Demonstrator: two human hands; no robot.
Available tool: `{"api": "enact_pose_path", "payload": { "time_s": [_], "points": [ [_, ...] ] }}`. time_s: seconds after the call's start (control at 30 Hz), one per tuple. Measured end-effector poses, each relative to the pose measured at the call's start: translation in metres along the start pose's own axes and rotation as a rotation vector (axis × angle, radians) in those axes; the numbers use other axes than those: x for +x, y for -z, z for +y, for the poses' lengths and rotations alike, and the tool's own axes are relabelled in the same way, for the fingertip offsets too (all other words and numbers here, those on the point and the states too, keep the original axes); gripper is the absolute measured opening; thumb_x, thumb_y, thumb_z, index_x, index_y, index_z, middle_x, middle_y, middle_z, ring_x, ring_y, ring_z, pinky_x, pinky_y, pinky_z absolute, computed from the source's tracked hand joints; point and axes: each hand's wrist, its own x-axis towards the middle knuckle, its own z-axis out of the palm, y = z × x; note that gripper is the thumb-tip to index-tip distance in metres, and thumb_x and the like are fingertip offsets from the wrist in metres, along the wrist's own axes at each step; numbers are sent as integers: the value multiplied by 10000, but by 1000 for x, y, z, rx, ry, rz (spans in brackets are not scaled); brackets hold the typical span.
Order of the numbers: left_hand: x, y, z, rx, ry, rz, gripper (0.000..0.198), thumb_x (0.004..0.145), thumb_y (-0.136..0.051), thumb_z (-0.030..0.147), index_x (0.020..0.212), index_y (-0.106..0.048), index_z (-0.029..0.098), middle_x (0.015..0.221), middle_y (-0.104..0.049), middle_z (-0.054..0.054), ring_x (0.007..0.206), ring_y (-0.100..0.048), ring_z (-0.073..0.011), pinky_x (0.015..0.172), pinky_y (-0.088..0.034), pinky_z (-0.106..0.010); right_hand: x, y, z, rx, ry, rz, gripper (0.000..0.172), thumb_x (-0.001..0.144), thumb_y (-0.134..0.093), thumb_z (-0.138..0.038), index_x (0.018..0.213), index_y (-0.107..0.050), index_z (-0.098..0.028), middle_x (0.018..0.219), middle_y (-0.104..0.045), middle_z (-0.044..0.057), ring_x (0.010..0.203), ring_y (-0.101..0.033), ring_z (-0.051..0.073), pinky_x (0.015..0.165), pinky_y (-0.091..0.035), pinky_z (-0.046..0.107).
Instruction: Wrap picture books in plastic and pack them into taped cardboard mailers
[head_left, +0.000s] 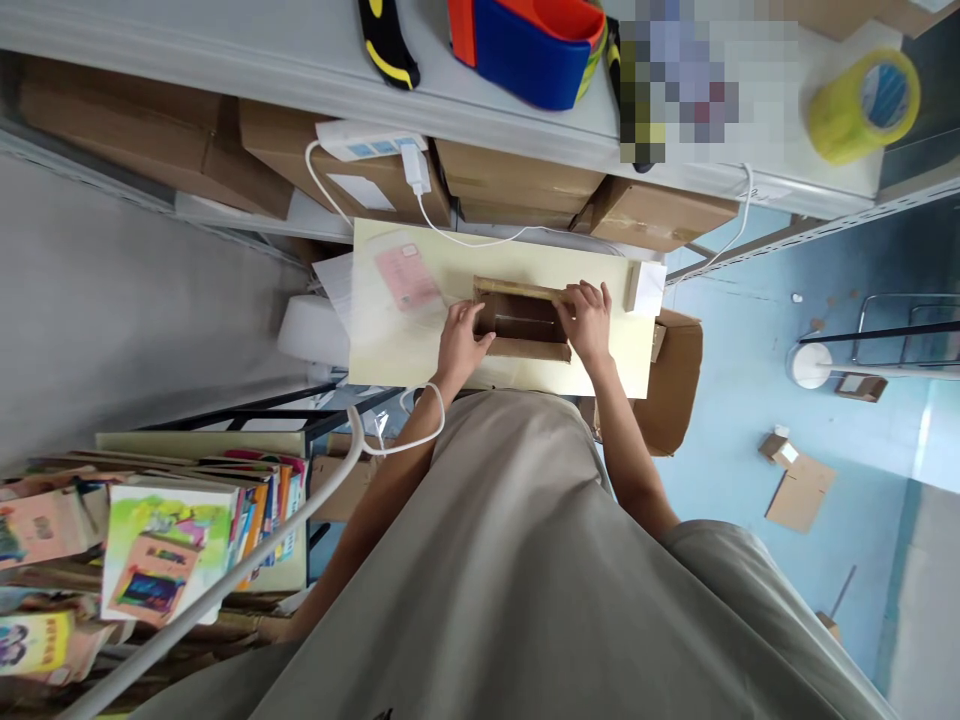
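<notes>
A small open brown cardboard box [523,322] lies on a pale yellow tabletop [390,350]. My left hand [463,341] grips the box's left end, fingers curled over its edge. My right hand [587,322] holds the right end, fingers bent over the top flap. The inside of the box looks dark and I cannot tell what it holds. To the left of the box lies a clear plastic bag [375,290] with a pink card [406,277] in it.
A white power strip [369,140] with a charger and cable sits on cardboard cartons behind the table. The shelf above carries a yellow tape roll [864,104] and a blue-orange holder [529,45]. Books [161,540] are stacked lower left. Cardboard scraps [799,490] lie on the blue floor.
</notes>
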Motion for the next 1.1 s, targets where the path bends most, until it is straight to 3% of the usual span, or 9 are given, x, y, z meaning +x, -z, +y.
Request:
{"api": "enact_pose_path", "payload": {
  "time_s": [0.1,0.27,0.37,0.53,0.67,0.8,0.97,1.1],
  "points": [
    [-5,-2,-3,6,-8,-24,607,939,-811,117,1527,-696,216,1639,-610,-177,1566,-622,-372,1358,-506,-512,32,1,3,-1,-44,16,438,1232,-388,-318,1387,-784,-214,1342,-852,143,1317,-773,279,1459,-291,610],
    [-6,-3,-8,-13,-14,-30,633,934,-806,131,1548,-682,219,1655,-614,-175,1564,-627,-380,1351,-518,-532,68,-9,2,-89,-158,-74,446,1195,-431,-240,1471,-776,-176,1467,-807,206,1369,-763,292,1418,-353,604],
    [-4,0,-9,-54,-6,-6,641,923,-831,148,1541,-676,219,1630,-627,-181,1551,-631,-374,1328,-540,-527,68,-10,1,-123,-136,-34,451,1144,-510,-217,1529,-742,-184,1593,-732,218,1498,-680,326,1432,-320,662],
    [1,20,-18,-149,93,132,493,1001,-765,221,1487,-683,238,1566,-660,-170,1379,-726,-333,1110,-663,-472,45,6,-17,-87,-57,78,485,1134,-478,-223,1557,-715,-235,1631,-691,186,1584,-589,354,1418,-341,737],
    [7,41,-40,-158,228,252,402,1010,-719,190,1409,-713,230,1476,-701,-153,1237,-775,-294,1055,-669,-429,27,13,-63,48,-30,80,455,1175,-433,-259,1516,-735,-256,1617,-692,178,1568,-594,365,1345,-466,709],
    [14,64,-74,-162,405,317,395,1032,-728,234,1425,-689,219,1517,-689,-184,1300,-763,-316,1093,-655,-451,16,1,-132,162,72,4,454,1221,-395,-302,1491,-758,-273,1547,-738,152,1491,-660,321,1290,-566,552],
    [37,96,-128,-91,703,380,571,1009,-776,263,1540,-590,165,1624,-620,-257,1490,-679,-382,1277,-550,-531,33,-48,-221,185,133,-324,414,1204,-458,-241,1489,-757,-219,1524,-766,142,1421,-717,316,1222,-607,459],
    [55,121,-165,-28,904,403,707,959,-815,279,1580,-536,90,1652,-607,-322,1617,-583,-432,1393,-416,-583,76,-102,-253,165,-25,-491,394,1174,-516,-235,1506,-722,-186,1523,-760,182,1357,-751,355,1179,-622,495]
  ]
}}
